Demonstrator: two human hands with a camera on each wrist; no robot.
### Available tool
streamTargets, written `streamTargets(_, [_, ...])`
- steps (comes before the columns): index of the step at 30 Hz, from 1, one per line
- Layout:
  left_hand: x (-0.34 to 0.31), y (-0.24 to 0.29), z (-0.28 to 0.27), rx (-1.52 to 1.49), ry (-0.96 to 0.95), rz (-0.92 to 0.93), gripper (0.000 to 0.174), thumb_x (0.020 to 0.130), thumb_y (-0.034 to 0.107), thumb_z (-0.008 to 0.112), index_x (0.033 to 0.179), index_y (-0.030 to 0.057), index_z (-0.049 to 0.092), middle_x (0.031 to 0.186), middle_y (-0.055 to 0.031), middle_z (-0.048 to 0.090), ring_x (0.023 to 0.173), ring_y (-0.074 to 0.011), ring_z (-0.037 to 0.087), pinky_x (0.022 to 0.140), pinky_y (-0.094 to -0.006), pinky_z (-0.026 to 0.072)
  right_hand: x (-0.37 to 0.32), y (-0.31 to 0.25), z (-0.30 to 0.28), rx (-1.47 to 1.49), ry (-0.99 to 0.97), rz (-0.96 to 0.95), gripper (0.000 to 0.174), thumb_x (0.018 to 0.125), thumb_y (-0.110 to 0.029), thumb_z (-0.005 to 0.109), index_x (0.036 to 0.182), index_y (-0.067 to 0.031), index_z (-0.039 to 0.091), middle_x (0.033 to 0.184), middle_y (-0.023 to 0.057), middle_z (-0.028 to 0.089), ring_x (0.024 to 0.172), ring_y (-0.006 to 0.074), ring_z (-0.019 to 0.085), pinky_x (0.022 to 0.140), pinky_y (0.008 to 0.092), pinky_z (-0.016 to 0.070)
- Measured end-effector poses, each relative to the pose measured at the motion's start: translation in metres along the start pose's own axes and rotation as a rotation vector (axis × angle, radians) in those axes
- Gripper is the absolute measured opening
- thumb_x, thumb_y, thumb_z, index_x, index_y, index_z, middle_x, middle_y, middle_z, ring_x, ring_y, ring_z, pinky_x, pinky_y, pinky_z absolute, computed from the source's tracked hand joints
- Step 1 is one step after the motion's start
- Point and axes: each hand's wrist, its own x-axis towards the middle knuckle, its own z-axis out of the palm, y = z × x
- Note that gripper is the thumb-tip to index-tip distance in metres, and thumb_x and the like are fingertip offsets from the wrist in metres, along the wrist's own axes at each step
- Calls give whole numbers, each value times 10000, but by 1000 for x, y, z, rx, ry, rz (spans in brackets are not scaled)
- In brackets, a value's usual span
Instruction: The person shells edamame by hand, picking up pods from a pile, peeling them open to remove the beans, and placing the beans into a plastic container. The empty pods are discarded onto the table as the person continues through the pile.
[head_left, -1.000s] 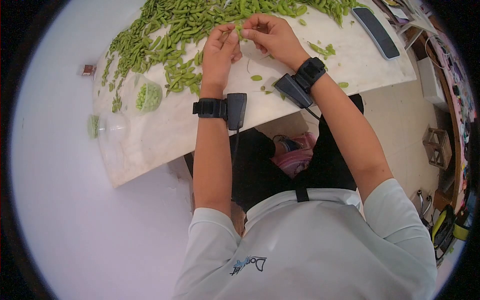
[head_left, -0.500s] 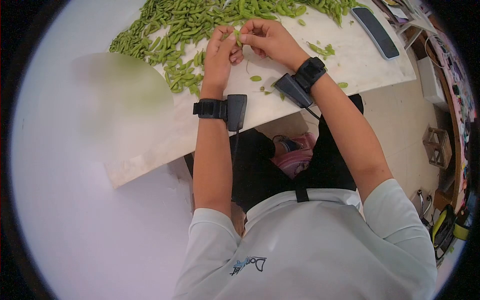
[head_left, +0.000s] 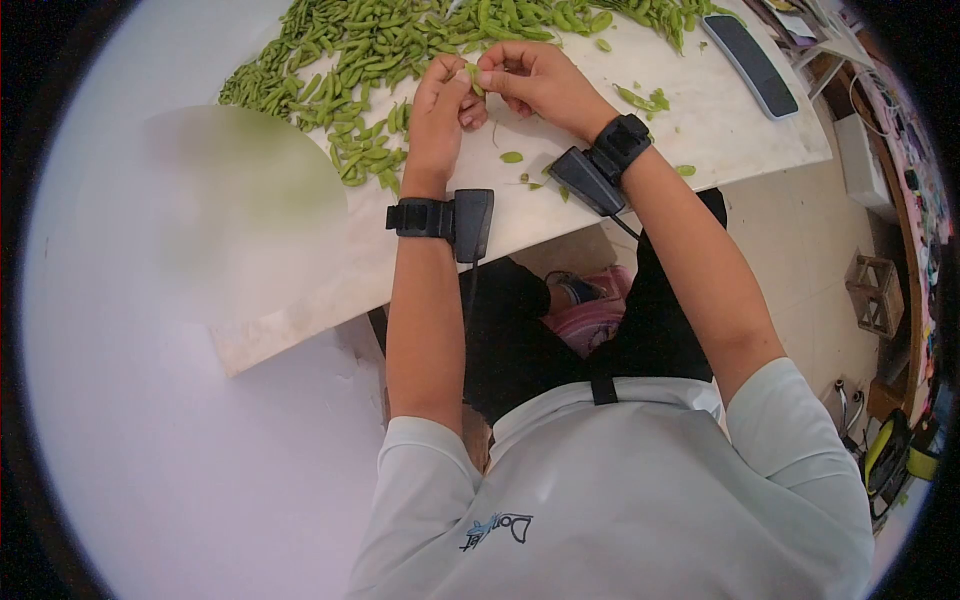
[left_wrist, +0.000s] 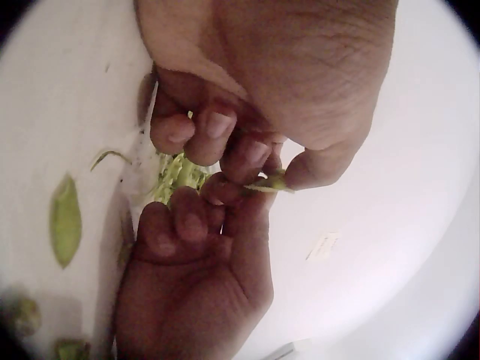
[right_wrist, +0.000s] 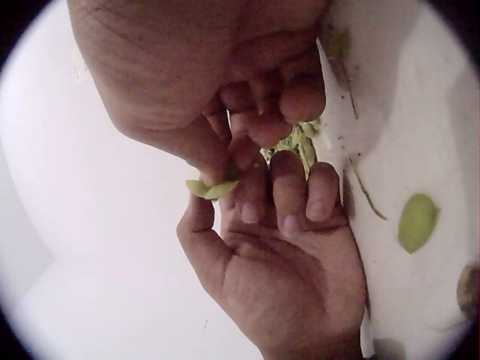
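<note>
Between the two hands is a small green pod point(head_left: 474, 80), pinched from both sides. The left hand point(head_left: 437, 115) grips it with thumb and index finger, other fingers curled. Thumb and fingertips of the right hand point(head_left: 545, 85) hold the other side. In the left wrist view the pod point(left_wrist: 271, 182) shows only as a thin green piece at the fingertips. The right wrist view shows the pod point(right_wrist: 212, 188) split or bent at the tips. Behind the hands lies a large heap of green pods point(head_left: 370, 50).
A phone point(head_left: 752, 65) lies at the table's far right. Loose pod pieces point(head_left: 643, 99) and a single pod point(head_left: 511, 157) are scattered right of the hands. A blurred, whitish round shape point(head_left: 245, 210) covers the table's left part. The near table edge point(head_left: 300, 332) runs beside the forearms.
A blurred shape has appeared at left, covering the clear containers seen a second ago. Both hands have shifted slightly toward the body, and the pod shows more between the fingertips.
</note>
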Motion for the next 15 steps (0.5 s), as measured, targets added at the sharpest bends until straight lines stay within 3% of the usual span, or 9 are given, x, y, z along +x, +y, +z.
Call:
streamTargets(6, [2,4,3,-125,146,3,149,918,202,391,804,106,403,605,22,284,498,-85,282,481,-247,278,0,2,-2,-27,34,19,155,878,-214,595,914,-64,581,598,-53,472,497,31,413,448,199,334])
streamTargets(9, [1,11,-3,-225,157,47,169,907,202,397,766,108,388,597,18,281,496,-87,281,464,-249,260,2,6,-5,-59,-33,-7,172,880,-196,584,972,-51,575,613,-32,504,507,33,429,438,200,345])
streamTargets(12, [-3,22,-17,-249,179,149,194,903,189,400,731,100,391,604,12,298,508,-84,286,454,-244,268,7,9,-2,63,365,-145,255,839,-186,622,1031,-34,552,655,11,580,504,47,474,420,198,368])
streamTargets(15, [-23,62,-34,324,442,212,190,903,169,420,734,82,426,613,3,334,526,-87,315,449,-240,287,5,4,-2,145,356,-23,297,850,-191,605,1092,-41,522,673,27,600,509,58,486,432,200,385])
